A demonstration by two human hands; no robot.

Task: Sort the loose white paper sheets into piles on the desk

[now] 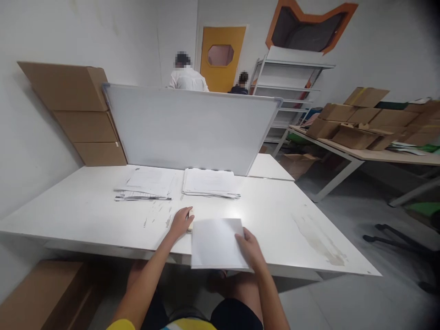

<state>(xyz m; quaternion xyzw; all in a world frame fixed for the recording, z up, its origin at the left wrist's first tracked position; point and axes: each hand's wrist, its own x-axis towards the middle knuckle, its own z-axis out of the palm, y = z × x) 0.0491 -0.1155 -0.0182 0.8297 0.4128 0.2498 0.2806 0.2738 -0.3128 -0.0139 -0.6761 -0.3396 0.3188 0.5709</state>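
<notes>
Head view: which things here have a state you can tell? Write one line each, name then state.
Table: stained
White paper: flat, near edge jutting past the table
Right hand: closed on the white paper's right edge
Small pale object: partly hidden
Left hand: at the small pale object, grip unclear
Left paper stack: uneven
Right paper stack: neater
Whiteboard: standing on edge
Yellow door: looks shut
Floor box: flaps open

My right hand (250,248) grips the white paper (217,244) by its three o'clock edge. At its ten o'clock, my left hand (180,222) touches a small pale item (191,223); toward twelve, a paper stack (210,182) lies before the whiteboard (195,128).
</notes>
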